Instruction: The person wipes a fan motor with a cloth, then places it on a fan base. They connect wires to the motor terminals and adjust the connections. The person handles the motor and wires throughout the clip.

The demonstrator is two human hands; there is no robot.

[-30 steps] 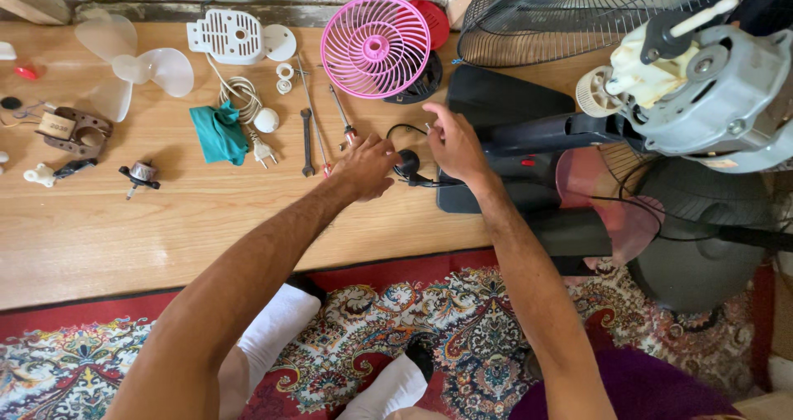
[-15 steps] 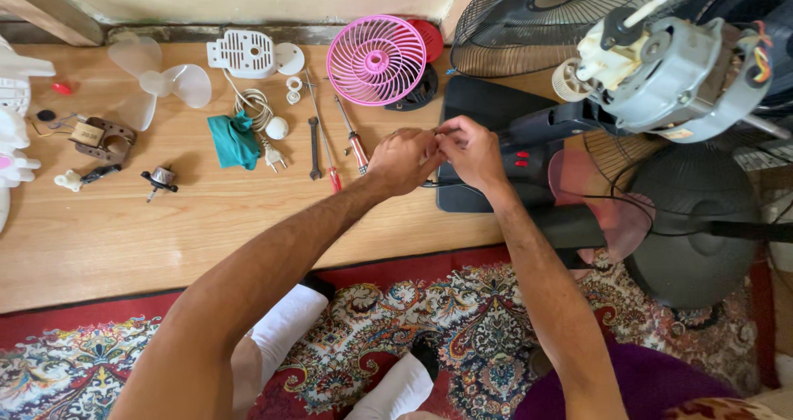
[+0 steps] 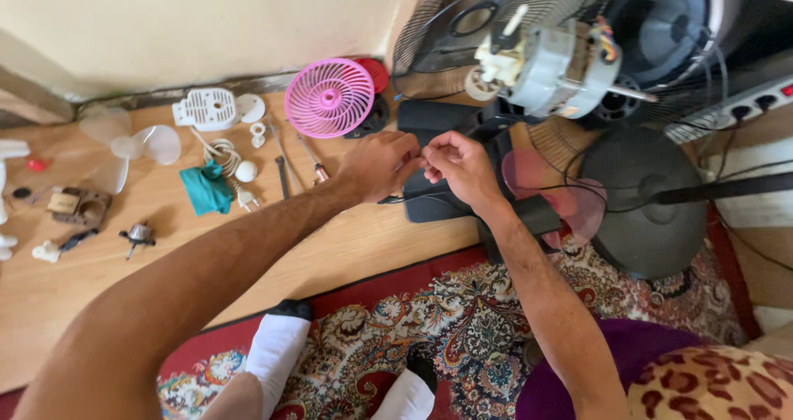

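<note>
My left hand (image 3: pixel 378 164) and my right hand (image 3: pixel 457 164) meet fingertip to fingertip above a black fan housing (image 3: pixel 442 123), pinching a thin black wire (image 3: pixel 396 199) that trails down and left. What sits between the fingertips is too small to make out. Just above the hands hangs an exposed grey fan motor (image 3: pixel 549 56) with a white front part and coloured wires. A pink fan guard (image 3: pixel 330 97) lies left of the housing on the wooden floor (image 3: pixel 99 288).
Screwdrivers and a wrench (image 3: pixel 283 175), a green cloth (image 3: pixel 206 188), a white cable coil (image 3: pixel 221 151), a clear fan blade (image 3: pixel 136 145) and small motor parts lie to the left. A round black fan base (image 3: pixel 652 213) and a power strip (image 3: pixel 735 110) lie to the right. A patterned rug (image 3: pixel 462 337) lies nearest me.
Both hands have risen from the floor beside the black housing and drawn together over it, pinching the wire. The view has tilted up towards the wall.
</note>
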